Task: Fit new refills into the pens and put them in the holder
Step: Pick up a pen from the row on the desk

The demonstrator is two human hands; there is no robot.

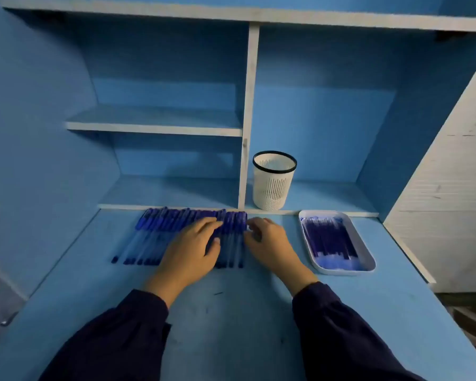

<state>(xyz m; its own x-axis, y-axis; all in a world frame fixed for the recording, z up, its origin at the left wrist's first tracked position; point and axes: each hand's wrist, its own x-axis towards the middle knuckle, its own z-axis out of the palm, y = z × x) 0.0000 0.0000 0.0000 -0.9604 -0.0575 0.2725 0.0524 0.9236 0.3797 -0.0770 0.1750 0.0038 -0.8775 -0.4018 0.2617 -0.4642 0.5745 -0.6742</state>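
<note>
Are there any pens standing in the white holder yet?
No, nothing sticks up past the rim of the white holder, and the pens lie in a row on the desk.

we list a blue desk [231, 325] in dim light, its hutch [327, 119] with white-edged shelves [154, 130], a white divider [249, 105], a pale side panel [451, 160].

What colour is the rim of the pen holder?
Black: the rim rings a white slotted pen holder, clearest in the head view.
</note>
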